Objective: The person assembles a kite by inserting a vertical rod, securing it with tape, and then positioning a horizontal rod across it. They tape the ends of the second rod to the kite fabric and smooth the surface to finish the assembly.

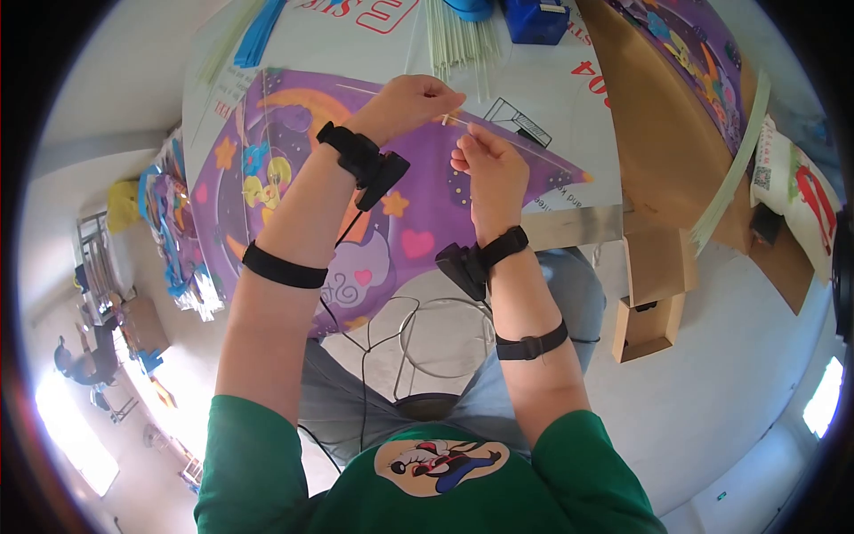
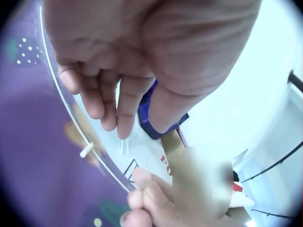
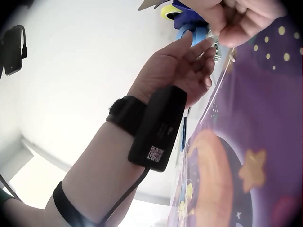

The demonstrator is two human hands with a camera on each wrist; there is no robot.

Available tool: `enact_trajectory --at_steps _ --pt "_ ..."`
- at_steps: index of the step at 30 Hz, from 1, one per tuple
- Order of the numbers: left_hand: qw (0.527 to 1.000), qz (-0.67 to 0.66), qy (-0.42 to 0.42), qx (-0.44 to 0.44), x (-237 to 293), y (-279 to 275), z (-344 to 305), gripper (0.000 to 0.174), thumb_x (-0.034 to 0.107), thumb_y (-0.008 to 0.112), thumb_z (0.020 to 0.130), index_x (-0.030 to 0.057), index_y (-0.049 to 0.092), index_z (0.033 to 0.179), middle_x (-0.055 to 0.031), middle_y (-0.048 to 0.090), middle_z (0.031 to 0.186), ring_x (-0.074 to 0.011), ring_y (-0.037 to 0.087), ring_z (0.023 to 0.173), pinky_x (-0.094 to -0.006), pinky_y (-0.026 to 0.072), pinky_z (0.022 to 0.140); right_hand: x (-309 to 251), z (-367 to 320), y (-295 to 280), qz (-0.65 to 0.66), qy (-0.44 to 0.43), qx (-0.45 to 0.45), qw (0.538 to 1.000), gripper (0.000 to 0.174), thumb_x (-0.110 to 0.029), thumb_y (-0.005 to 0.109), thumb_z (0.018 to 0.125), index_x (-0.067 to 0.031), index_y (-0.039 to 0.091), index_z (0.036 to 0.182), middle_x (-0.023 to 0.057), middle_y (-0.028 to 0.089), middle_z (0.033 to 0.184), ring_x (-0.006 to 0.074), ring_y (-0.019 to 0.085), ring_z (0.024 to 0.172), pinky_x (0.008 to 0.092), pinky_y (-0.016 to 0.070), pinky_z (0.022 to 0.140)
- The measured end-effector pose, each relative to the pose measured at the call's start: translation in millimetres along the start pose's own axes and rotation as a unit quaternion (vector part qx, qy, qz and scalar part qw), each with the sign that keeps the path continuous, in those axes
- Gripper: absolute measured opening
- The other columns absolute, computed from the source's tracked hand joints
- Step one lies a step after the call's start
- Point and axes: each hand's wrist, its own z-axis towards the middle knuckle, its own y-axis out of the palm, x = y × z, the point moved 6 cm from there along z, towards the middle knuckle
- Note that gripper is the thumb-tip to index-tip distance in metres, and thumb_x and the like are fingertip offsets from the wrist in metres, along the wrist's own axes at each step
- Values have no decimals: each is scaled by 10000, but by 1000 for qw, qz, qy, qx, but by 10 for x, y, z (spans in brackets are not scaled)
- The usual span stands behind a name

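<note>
My right hand pinches a thin rod

I look down and make a clock of my head view. The purple sheet (image 1: pixel 431 191) lies partly on the white table (image 1: pixel 356 58), from about 9 o'clock round to 2 o'clock. It has an orange moon (image 1: pixel 302 100) and a pink heart (image 1: pixel 418 244) on it. A thin white rod (image 2: pixel 111 172) runs along its far edge, at 12 to 1 o'clock.

My right hand (image 1: pixel 494 173) is at 1 o'clock. Its thumb and finger are clamped on the rod. My left hand (image 1: pixel 405 107) is at 12 o'clock. Its fingers are close together and a bit bent, and the thumb is apart from them. I cannot tell if they touch the rod. A little white peg (image 2: pixel 87 150) sits at the rod, between my two hands.

Past the sheet, at 12 o'clock, is a bunch of pale sticks (image 1: pixel 461 49). A blue block (image 1: pixel 536 22) is at 1 o'clock. Blue strips (image 1: pixel 259 36) are at 11. An open brown box (image 1: pixel 647 336) is between 3 and 4.
</note>
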Motion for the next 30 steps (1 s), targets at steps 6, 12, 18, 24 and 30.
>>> enact_trajectory --at_steps 6,12,18,24,30 --pt "1000 19 15 -11 -14 -2 63 344 352 640 816 11 668 845 -38 652 781 -98 566 711 -240 446 667 -70 -8 9 -28 -27 3 999 171 -14 622 831 52 566 979 94 618 810 136 615 649 239 526 591" --pt "997 46 -8 -64 -3 44 120 278 259 668 802 -3 650 893 -35 656 813 -95 581 763 -234 445 725 -114 16 53 -40 -46 16 998 195 22 624 809 27 452 902 97 585 758 142 622 624 246 538 545" --pt "996 75 0 -42 25 46 140 240 202 693 775 -16 638 858 -54 645 782 -106 583 723 -232 457 678 -173 38 94 -80 -38 20 996 176 27 613 815 25 450 882 103 583 743 147 625 595 252 535 532" --pt "997 76 23 -10 0 56 160 217 161 705 766 -17 640 870 -57 647 780 -109 597 712 -234 478 659 -113 87 80 -90 -46 12 995 163 33 599 818 26 449 880 103 590 730 154 634 593 256 528 519" --pt "991 122 51 35 -21 84 159 161 150 699 766 7 659 830 -47 655 773 -100 600 702 -232 481 657 -91 101 66 -82 -38 6 996 139 31 576 827 30 448 880 113 604 735 161 641 597 253 526 523"
